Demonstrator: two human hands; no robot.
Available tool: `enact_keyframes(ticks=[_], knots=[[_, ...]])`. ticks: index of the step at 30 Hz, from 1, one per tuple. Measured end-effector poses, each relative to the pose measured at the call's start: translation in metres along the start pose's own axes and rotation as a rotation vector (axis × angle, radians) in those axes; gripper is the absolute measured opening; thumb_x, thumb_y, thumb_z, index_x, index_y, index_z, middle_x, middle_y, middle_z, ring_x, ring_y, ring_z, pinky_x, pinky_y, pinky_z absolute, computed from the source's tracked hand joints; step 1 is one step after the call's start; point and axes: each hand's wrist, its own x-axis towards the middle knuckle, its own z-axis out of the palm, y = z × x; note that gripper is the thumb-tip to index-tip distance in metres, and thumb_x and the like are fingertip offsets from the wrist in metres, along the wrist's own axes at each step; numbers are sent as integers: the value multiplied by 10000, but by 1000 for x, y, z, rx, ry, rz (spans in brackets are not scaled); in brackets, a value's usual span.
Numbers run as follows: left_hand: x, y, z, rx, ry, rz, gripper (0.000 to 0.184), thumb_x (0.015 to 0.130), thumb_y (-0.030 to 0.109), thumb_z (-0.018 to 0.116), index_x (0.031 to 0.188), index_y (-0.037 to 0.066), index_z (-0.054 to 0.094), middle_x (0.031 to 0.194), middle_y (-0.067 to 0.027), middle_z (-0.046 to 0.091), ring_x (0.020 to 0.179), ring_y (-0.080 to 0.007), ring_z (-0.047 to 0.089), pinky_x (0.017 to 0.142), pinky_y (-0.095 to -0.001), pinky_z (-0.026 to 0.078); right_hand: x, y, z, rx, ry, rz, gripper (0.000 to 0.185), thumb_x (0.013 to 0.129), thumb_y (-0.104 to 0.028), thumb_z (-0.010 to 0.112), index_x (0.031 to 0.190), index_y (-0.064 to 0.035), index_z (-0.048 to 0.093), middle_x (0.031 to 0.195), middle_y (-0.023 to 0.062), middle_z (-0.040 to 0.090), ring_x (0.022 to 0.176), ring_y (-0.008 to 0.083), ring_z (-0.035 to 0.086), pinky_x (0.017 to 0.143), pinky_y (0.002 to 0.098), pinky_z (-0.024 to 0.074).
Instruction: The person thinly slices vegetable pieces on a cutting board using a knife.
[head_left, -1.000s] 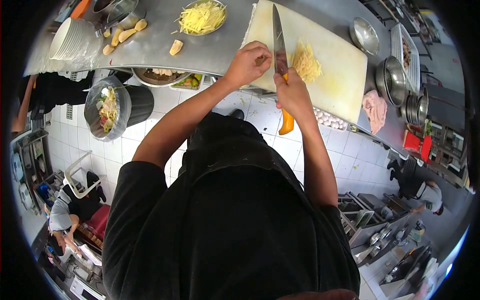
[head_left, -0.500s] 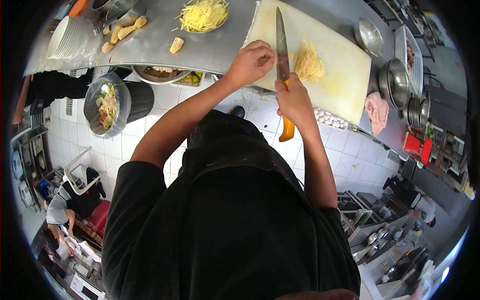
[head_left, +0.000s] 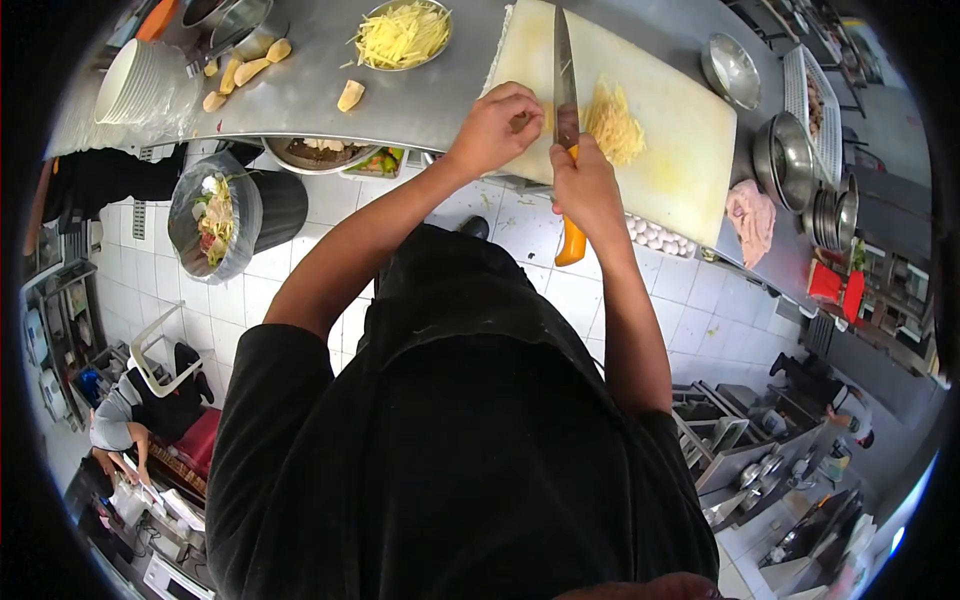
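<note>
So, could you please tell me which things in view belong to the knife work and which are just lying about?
Likely in the work:
- knife
- cutting board
- pale strips

Seemingly lying about:
- pink cloth
- bin
- stacked white dishes

Commercial kitchen: long steel worktop [head_left: 295,95], large cutting board [head_left: 685,135], metal bowls [head_left: 785,165], stacked white dishware [head_left: 130,85], bag-lined waste bin [head_left: 280,212], white-tiled floor [head_left: 240,300], other workers [head_left: 113,425].

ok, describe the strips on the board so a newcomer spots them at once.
On the steel counter, find the big pale board. Just right of the knife in the right hand is a yellowish pile. Similar strips fill a bowl; these lie loose.
</note>
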Motion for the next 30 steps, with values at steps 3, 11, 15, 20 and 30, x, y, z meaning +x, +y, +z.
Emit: enact_keyframes(ticks=[3,11,15,20,30], knots=[[0,0,0,4,-2,-3,51,824,49,698,853,12,680,926,-101,667,810,-269,664,712,-341,549,-5,-2,-2,-19,-7,4,292,989,-245,521,1074,34,536,710,131,586,492,213,587,507,346,500],[0,2,-2,15,-6,-9,55,832,47,687,864,4,681,920,-106,666,809,-286,658,721,-350,545,-10,-4,-1,-4,-36,12,305,989,-251,524,1077,41,529,706,126,582,498,207,587,511,346,501],[0,4,-2,-3,-7,-24,55,833,42,681,870,1,684,927,-103,664,802,-272,663,713,-337,552,-10,-3,-2,-19,-46,10,314,990,-253,522,1079,48,523,706,131,587,493,210,588,511,348,499],[1,5,-2,3,-22,-47,55,833,33,678,875,0,688,935,-97,662,803,-251,671,720,-325,561,-10,-6,-3,-27,-52,13,320,990,-252,516,1085,54,518,707,134,588,485,213,589,510,349,495],[0,1,-2,25,-39,-19,67,857,49,708,904,0,702,979,-82,676,824,-210,678,713,-307,566,-1,-4,-1,-37,-78,-2,291,993,-209,468,1045,76,485,672,204,617,520,311,653,555,425,539]])
